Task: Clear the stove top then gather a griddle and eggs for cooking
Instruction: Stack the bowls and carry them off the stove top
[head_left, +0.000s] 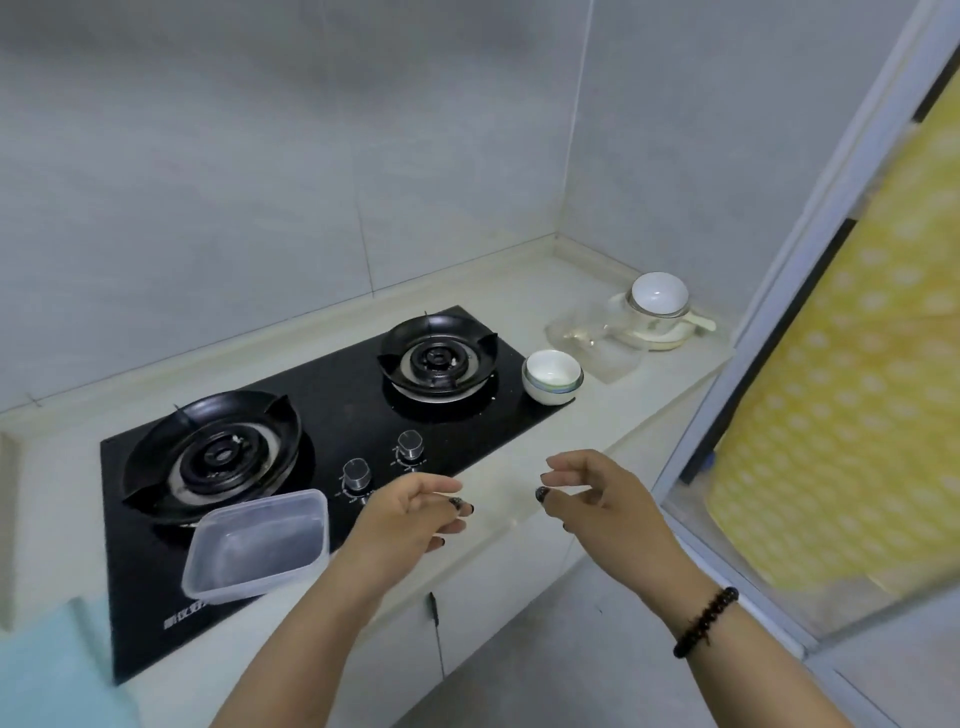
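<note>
Both hands hover empty, fingers loosely curled, over the stove top's (332, 410) front edge, the left hand (410, 512) just right of the clear plastic container (257, 545) lying on the glass, the right hand (597, 493) nearer the white bowl (551, 376) at its far-right corner.

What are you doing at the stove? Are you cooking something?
Not cooking yet. A person is at a black two-burner gas stove, with both hands empty: the left hand and right hand hover over the counter's front edge. A clear plastic container and a small white bowl sit on the stove top. No griddle or eggs are visible.
</note>
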